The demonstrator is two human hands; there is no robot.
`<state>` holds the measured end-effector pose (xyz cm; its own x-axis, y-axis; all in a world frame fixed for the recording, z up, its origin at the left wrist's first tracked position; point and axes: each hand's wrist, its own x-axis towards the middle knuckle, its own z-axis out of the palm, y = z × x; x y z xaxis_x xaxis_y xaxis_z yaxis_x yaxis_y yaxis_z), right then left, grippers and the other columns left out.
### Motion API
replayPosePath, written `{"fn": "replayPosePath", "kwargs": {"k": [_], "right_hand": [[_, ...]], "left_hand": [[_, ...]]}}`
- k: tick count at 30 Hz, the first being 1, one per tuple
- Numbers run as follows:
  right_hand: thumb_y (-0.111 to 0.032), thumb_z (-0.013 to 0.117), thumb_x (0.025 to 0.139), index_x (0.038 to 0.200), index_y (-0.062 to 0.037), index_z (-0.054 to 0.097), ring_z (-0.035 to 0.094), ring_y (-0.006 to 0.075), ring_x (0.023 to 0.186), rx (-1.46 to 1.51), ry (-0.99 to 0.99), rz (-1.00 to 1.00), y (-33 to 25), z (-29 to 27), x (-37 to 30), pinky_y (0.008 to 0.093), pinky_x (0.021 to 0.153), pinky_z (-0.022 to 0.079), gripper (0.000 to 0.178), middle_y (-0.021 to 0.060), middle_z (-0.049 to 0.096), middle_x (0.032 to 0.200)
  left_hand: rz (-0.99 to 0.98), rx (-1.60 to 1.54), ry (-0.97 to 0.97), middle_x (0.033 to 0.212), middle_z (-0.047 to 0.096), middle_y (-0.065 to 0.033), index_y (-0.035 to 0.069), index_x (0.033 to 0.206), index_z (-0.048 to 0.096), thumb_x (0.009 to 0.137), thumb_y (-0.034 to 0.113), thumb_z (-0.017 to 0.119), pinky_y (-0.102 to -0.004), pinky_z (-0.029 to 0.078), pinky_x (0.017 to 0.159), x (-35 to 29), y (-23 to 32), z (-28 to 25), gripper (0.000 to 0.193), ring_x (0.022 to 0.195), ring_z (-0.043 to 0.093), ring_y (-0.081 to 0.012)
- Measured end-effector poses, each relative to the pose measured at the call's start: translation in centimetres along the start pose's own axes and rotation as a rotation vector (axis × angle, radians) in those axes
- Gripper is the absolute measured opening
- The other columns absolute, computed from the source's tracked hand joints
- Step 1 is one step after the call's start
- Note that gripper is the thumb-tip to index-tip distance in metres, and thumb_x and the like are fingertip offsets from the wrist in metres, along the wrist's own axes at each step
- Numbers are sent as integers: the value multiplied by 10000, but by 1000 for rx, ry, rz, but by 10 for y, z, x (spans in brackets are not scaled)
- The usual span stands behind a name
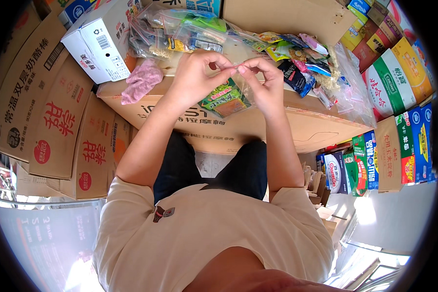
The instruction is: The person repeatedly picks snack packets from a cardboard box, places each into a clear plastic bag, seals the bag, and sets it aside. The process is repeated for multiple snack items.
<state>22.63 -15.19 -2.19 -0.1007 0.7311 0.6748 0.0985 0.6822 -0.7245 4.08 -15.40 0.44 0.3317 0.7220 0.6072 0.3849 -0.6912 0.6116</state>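
Note:
My left hand (192, 78) and my right hand (267, 85) meet above the front edge of a large cardboard box (301, 114). Thumbs and forefingers of both pinch the top edge of a clear plastic zip bag (246, 91), which has a pinkish strip along it. The bag hangs down between my hands. A green snack packet (224, 100) with a yellow and brown picture shows inside it, partly covered by my left hand. Left of my left arm, a crumpled pink cloth (142, 80) drapes over the box's edge.
Several filled clear bags (155, 36) lie at the back left of the box top, beside a white carton (100, 48). Loose snack packets (297, 73) are heaped at the right, next to more clear plastic bags (348, 97). Stacked cartons (58, 107) and colourful boxes (389, 78) flank both sides.

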Motion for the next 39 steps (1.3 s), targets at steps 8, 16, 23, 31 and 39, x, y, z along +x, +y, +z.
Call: {"fn": "replayPosePath", "kwargs": {"k": [8,16,23,31,39], "right_hand": [[-91,698,846,848,-28,663,565,76,758,-7,-19,23,2,-4,-1,248,724,428,72,15,674,792],[-104,703,845,857,-43,664,569,74,772,-15,-6,38,14,-6,-3,249,727,409,73,3,681,807],[-101,705,842,875,-47,675,570,72,776,-14,-59,45,15,-7,-3,242,717,399,70,-1,683,813],[-119,708,850,874,-40,686,572,71,784,99,-64,138,19,-6,-7,245,734,410,86,3,683,813],[-128,714,851,866,-30,690,560,72,771,122,-38,175,19,-7,-7,240,741,426,103,12,685,814]], "left_hand": [[-2,4,22,753,663,-56,5,811,680,795,73,731,-293,458,685,-6,-1,-2,86,702,562,-147],[-41,41,-13,761,668,-69,15,856,696,797,76,726,-303,465,686,-9,-5,-4,89,696,567,-164],[-7,93,6,773,675,-70,10,853,695,793,55,726,-292,473,681,-10,-10,-3,82,699,582,-160],[-82,26,-3,773,670,-63,0,839,689,787,80,751,-290,470,685,-14,-9,-1,114,725,579,-144],[-76,122,5,732,686,-39,108,791,714,789,215,750,-350,439,706,-17,-14,1,113,683,638,-192]]}}
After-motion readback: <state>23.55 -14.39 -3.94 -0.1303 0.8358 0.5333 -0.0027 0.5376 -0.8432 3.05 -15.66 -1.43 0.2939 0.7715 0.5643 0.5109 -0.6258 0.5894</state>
